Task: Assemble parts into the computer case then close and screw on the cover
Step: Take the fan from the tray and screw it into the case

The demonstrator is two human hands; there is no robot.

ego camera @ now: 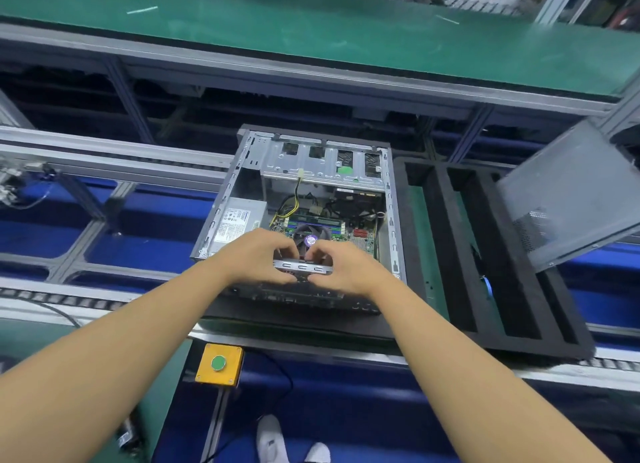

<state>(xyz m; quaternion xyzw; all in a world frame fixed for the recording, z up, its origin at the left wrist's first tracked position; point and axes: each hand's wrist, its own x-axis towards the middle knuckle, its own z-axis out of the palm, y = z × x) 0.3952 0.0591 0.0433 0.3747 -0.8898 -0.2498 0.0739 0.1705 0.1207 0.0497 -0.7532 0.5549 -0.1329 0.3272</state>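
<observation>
An open computer case (221,199) lies on its side on a black foam pallet, showing the power supply (235,222), motherboard, CPU fan (310,235) and drive cage (322,164). Over the case's near edge, both hands hold a small grey metal bracket (302,267) with slots along its face. My left hand (258,256) grips its left end with curled fingers. Its right end is gripped by my right hand (341,267). The grey side cover (568,196) leans tilted at the right, apart from the case.
A black foam pallet (485,254) with long slots lies right of the case on the conveyor rails. A yellow box with a green push button (219,363) sits at the near edge. A green-topped bench (311,29) runs across the back.
</observation>
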